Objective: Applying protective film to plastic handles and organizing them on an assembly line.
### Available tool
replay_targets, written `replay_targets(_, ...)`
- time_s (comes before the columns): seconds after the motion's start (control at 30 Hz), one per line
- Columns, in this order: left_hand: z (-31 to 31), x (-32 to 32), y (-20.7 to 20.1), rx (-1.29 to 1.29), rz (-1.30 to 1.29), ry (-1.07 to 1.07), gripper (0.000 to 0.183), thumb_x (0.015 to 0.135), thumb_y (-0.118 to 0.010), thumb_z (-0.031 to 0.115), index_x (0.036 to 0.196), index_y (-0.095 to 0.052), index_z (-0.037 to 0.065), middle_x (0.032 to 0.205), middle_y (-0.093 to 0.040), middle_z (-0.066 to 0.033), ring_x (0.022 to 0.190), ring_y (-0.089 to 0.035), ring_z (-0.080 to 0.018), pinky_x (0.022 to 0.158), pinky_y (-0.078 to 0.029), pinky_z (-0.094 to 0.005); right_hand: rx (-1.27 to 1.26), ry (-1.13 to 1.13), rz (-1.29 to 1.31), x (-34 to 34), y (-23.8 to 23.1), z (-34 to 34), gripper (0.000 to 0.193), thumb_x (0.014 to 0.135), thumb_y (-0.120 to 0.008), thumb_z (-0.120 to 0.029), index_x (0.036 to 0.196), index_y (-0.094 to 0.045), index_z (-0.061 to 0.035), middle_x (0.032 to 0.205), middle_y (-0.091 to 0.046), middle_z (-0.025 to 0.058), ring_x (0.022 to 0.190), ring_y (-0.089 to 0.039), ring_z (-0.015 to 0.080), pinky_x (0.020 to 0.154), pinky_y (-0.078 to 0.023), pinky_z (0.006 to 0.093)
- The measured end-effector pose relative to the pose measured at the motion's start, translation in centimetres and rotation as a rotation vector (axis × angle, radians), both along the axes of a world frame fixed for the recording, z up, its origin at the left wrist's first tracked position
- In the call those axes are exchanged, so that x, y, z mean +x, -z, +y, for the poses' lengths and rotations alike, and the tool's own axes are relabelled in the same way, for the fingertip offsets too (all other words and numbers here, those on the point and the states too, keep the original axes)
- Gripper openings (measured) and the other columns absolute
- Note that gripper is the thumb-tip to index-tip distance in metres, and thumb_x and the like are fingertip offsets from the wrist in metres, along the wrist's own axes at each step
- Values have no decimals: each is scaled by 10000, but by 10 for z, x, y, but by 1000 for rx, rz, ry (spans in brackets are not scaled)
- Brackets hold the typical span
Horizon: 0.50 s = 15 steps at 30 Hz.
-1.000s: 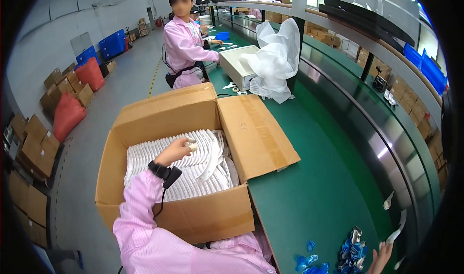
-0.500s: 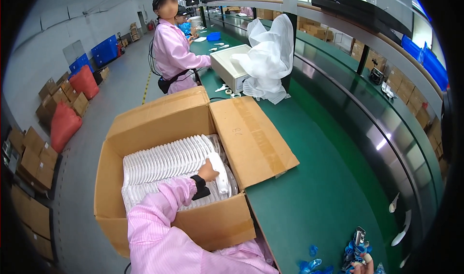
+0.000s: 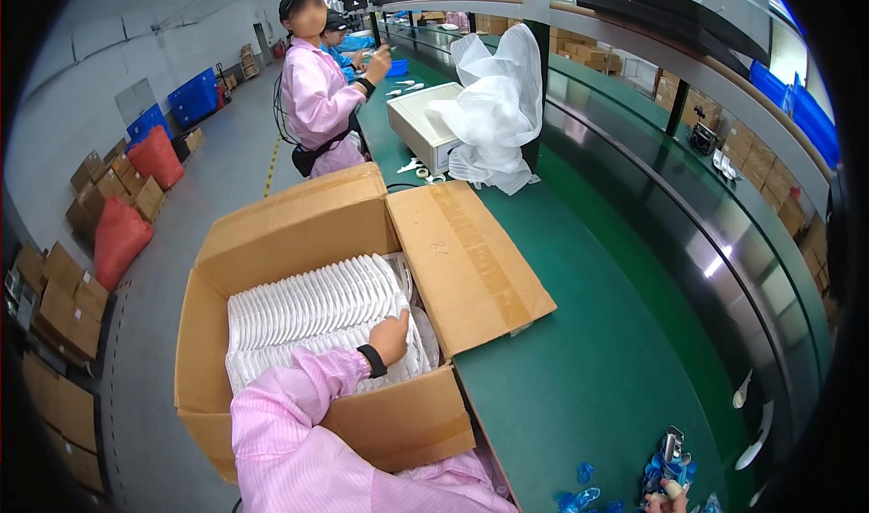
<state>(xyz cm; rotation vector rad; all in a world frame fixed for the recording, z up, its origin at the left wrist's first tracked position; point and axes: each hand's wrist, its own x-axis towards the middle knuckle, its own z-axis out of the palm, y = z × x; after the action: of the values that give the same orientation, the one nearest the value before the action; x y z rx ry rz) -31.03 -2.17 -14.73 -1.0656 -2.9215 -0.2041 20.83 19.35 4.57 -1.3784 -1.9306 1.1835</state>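
Observation:
My left hand is down inside an open cardboard box. Its fingers are closed on a white curved plastic part at the right end of a packed row; the palm hides much of that part. Many like white parts stand on edge, close together, in the box. At the lower right edge my right hand, partly cut off, has its fingers curled against a bunch of blue plastic film with a shiny metal piece at its top.
The box's flap lies over the green table. Beyond it stand a pale carton and white foam wrap. A co-worker in pink stands at the table's far left. Loose white parts lie along the right side.
My left hand has lowered the white part from above the row into the box's right end. My right hand has shifted slightly left. The co-worker has raised a hand off the pale carton.

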Motion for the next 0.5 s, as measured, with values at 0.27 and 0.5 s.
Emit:
replay_targets(0.27, 31, -22, 75, 44, -366, -14, 951, 801, -597, 386, 1440, 2, 13, 952, -599, -382, 870, -624, -490, 778, -517, -506, 41, 15, 50, 1, 2, -9, 283, 899, -617, -17, 1178, -600, 25, 1023, -608, 42, 882, -557, 101, 789, -451, 219)
replay_targets(0.5, 42, -4, 72, 279, -514, -348, 1099, 744, -689, 301, 1427, 105, -34, 981, -593, -376, 886, -627, -477, 809, -518, -477, 87, -7, 2, 18, 9, -12, 260, 909, -600, -21, 1164, -595, 29, 1021, -624, 59, 883, -574, 111, 791, -457, 228)
